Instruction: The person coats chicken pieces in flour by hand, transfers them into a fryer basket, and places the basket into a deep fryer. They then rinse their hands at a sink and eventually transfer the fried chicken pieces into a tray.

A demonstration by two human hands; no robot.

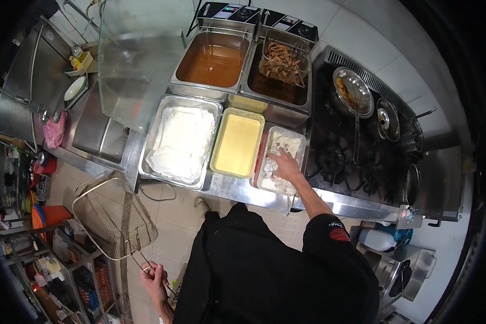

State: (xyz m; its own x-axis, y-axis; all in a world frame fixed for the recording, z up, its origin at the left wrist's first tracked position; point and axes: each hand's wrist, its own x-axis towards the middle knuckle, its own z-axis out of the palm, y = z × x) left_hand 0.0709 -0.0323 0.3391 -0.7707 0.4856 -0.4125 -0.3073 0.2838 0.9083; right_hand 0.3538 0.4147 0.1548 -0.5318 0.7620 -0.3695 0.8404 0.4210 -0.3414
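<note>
My left hand [154, 279] grips the handle of a wire-mesh fryer basket [117, 218], held over the floor to the left of my body. No food shows in its mesh. My right hand [285, 166] reaches into a clear tub [303, 146] of white flour [291, 143] with flour-coated pieces [269, 172]; whether its fingers grasp a piece cannot be made out. Beside that tub stands a container [214, 162] of pale yellow batter [239, 143]. Further left, a steel pan [146, 162] is lined with white paper [182, 141].
Behind the containers are two deep fryers, the left with brown oil [212, 69], the right with a basket of fried pieces [281, 60] above it. The stove [332, 158] at right carries a frying pan [362, 93]. A clear panel [125, 77] rises beside the sink [95, 133].
</note>
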